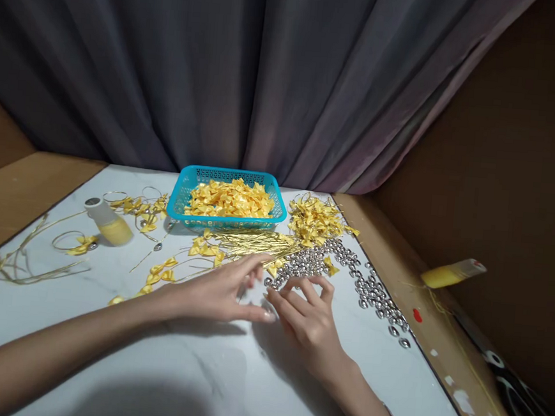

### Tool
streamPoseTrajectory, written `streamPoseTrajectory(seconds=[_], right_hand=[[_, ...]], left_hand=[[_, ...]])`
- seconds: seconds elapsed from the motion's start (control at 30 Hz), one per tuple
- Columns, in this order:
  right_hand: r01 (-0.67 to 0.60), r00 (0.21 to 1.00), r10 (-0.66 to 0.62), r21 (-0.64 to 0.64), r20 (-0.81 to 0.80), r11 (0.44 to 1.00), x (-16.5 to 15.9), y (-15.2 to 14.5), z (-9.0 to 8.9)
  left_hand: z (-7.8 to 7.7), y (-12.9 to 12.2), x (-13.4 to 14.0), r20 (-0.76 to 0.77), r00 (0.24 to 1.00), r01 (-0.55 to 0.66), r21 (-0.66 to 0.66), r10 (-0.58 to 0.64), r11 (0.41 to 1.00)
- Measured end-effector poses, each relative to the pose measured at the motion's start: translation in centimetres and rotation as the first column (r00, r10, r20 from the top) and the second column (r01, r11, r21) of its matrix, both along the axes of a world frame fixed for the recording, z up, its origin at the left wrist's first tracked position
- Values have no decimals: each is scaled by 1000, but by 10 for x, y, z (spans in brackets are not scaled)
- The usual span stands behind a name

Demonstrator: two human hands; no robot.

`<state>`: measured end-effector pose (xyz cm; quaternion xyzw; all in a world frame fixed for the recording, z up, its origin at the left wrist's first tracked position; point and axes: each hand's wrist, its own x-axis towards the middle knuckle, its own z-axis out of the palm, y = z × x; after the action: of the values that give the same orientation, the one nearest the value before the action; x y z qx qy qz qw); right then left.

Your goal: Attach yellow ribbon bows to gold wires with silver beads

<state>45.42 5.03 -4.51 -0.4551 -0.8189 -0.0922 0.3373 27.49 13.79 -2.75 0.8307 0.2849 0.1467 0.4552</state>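
Note:
My left hand is over the middle of the white marble-patterned tabletop. Its thumb stretches to the right, apart from the bent fingers, and nothing shows between them. Facing it, my right hand is closed, fingertips together near the edge of a spread of silver beads. Whatever those fingertips hold, if anything, is too small or hidden. Just beyond the hands lie a bundle of gold wires and a few loose yellow ribbon bows.
A turquoise basket of yellow bows stands at the back, beside a pile of wired bows. At left are a yellow-and-white bottle and bent gold wires. A yellow thread spool and black-handled scissors lie right.

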Motion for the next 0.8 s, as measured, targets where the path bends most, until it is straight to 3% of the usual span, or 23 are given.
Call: streamPoseTrajectory(seconds=[0.07, 0.13, 0.23, 0.33, 0.47, 0.53, 0.8], right_hand=[[-20, 1000, 20, -18, 16, 1000, 0, -1, 3], [-31, 999, 31, -61, 8, 998, 3, -2, 7], [-60, 998, 53, -201, -37, 978, 13, -2, 12], [-67, 997, 52, -319, -58, 945, 23, -1, 14], [-22, 1000, 21, -310, -5, 950, 29, 0, 10], [-26, 999, 33, -308, 15, 951, 32, 2, 7], [48, 999, -42, -217, 31, 975, 44, 5, -5]], left_hand=[[0, -5, 9, 78, 991, 123, -134, -113, 983], [-4, -8, 18, 143, 976, 207, -346, -167, 915], [-12, -8, 26, 137, 972, 233, -525, -189, 818], [-17, -5, 28, 108, 979, 204, -560, -173, 803], [-20, -2, 31, 66, 989, 149, -524, -134, 839], [-24, 0, 34, 87, 986, 165, -540, -140, 825], [-45, 11, 44, 268, 961, 255, -746, -73, 616]])
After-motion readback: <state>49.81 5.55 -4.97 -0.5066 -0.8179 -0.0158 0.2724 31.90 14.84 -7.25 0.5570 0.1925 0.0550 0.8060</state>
